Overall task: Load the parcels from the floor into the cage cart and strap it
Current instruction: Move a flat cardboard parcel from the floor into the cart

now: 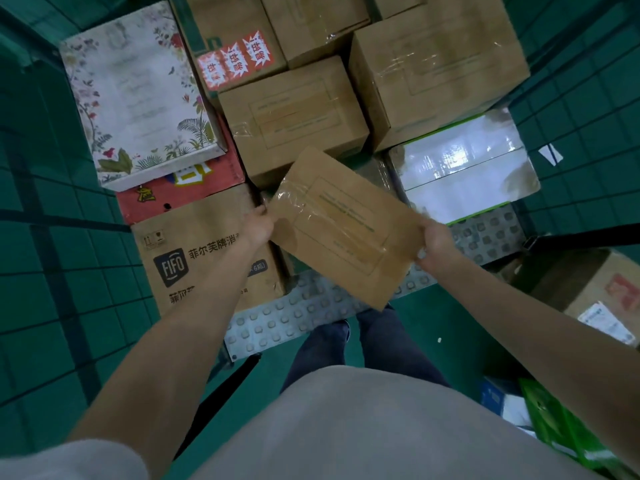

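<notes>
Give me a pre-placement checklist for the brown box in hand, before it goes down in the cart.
1. Left hand grips the taped brown box at its left edge: ok.
2. Right hand grips its right edge: ok.
3. Box level: not ok, it is tilted.
4. Bare studded cart floor showing below the box: ok.
5. Gap between the FIFO carton and the white glossy box wide enough for it: cannot tell.
6. Floor parcels left to load: not ok, a labelled brown carton sits outside the cart at right.
</notes>
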